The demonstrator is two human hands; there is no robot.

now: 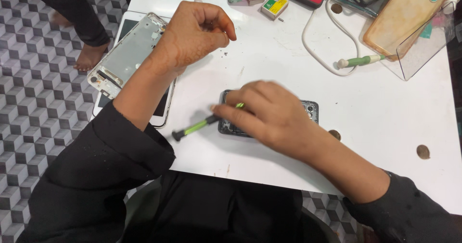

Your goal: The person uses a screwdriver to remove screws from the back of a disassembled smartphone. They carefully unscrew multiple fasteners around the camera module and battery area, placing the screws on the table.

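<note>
Right hand (269, 113) pinching green-black screwdriver (197, 126), held low and flat across dark phone frame (312, 111) beneath the palm on table (385, 118); left hand (195, 33) loosely curled, empty as far as visible, raised beyond; best worked upright, tip seated, frame steadied.

Green-and-black screwdriver (195, 126) in the right hand (269, 115), dark grey phone body (310, 110) under it, silver phone frame (126, 55) beside the left hand (195, 33), white table (385, 113), grey cube-patterned floor (38, 108), black sleeves (115, 161).
</note>
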